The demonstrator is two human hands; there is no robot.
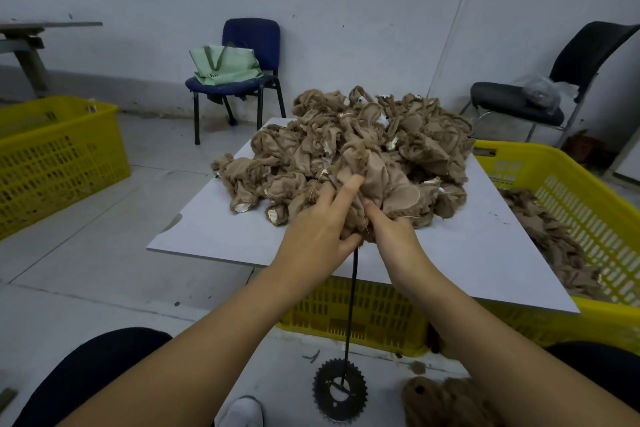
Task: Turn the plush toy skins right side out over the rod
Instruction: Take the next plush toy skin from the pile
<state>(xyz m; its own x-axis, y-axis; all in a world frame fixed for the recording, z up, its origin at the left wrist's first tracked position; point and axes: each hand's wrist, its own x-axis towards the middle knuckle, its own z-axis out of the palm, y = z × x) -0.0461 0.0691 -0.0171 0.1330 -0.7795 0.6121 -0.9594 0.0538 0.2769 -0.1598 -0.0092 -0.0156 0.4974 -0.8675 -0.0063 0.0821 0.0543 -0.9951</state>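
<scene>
Both hands grip one tan inside-out plush skin [360, 191] at the top of the thin black rod [351, 305]: our left hand [317, 229] has the thumb under the bunched fabric and fingers spread over it, our right hand [389, 229] has fingers curled into the cloth, so neither is free. Looks like we're bracing the skin on the rod tip so it can be pushed through itself. Rod stands upright on a black toothed sprocket base [339, 392] on the floor between our knees, which keeps it steady. Unturned skins sit in a heap [363, 142] on the white board [214, 236], within reach. Board rests on a yellow slotted plastic crate [374, 315]; the crate at right [568, 191] holds more brown skins. Another yellow crate [59, 156] at left: contents unclear. Furry brown pieces [446, 402] lie by our right knee, probably turned ones.
</scene>
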